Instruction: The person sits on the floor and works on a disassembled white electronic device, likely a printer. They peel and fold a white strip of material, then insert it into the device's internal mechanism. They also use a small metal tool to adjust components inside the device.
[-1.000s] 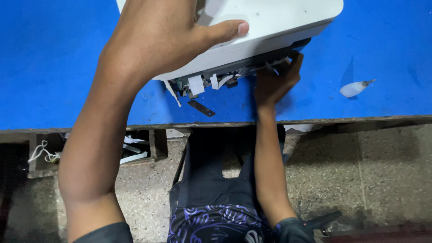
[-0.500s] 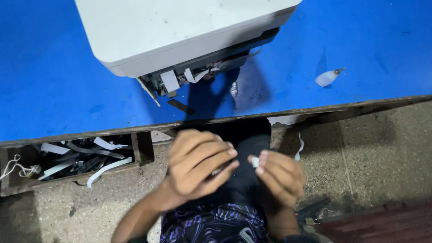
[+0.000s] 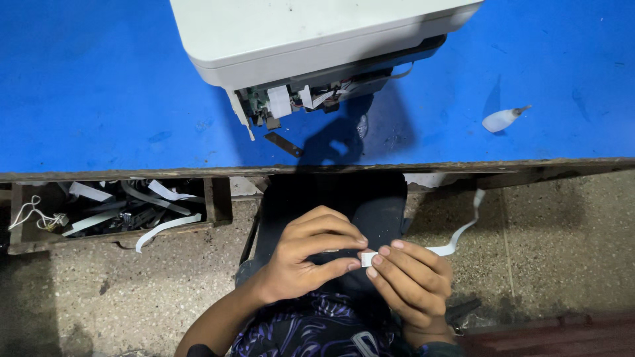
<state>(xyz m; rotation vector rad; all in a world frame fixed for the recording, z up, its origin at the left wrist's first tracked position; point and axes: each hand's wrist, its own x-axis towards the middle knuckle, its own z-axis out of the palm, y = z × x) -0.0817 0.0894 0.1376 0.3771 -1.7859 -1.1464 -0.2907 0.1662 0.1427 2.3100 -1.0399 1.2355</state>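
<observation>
Over my lap, my left hand (image 3: 311, 258) and my right hand (image 3: 413, 284) meet fingertip to fingertip. Both pinch the end of a thin white flat ribbon cable (image 3: 456, 239), which curls up and to the right from my fingers. Far above them on the blue table (image 3: 99, 86) stands a white printer-like machine (image 3: 311, 33) with its front underside exposed, showing white connectors and cable ends (image 3: 284, 102). Neither hand touches the machine.
A small dark metal strip (image 3: 283, 143) lies on the table below the machine. A small white squeeze bottle (image 3: 501, 119) lies at the right. Under the table edge, an open wooden drawer (image 3: 112, 211) holds several white ribbon cables. Speckled floor lies below.
My hands left the machine and dropped to my lap. They came together, and the white ribbon cable is now between their fingers. The view shifted downward.
</observation>
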